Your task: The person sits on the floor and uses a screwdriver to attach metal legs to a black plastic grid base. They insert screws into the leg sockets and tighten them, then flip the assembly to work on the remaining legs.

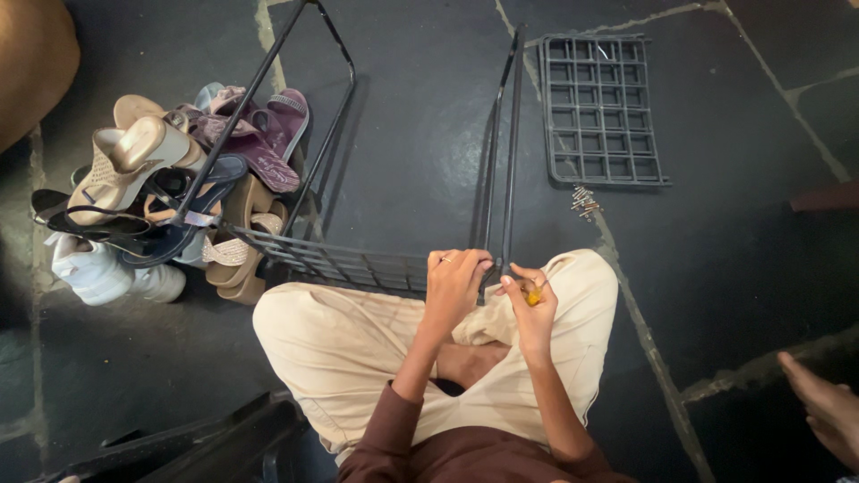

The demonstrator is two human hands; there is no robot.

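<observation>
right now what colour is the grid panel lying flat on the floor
Black, or very dark grey; the grid panel shows best in the head view.

Shoes (170, 188) lie at ten o'clock of the rack frame (501, 152); grid panel (601, 109) at two, screws (584, 202) beneath it.

Seated cross-legged and seen from above, the person brings both forearms forward from brown sleeves pushed up near the elbows, the wrists drawing close together over the knees. The left hand (455, 279), a ring on one finger, arches with its fingers curled downward and its back to the camera. The right hand (530, 300) sits just beside it, fingers bent inward and thumb pressed toward the fingertips in a tight pinch, wrist turned slightly inward.
</observation>
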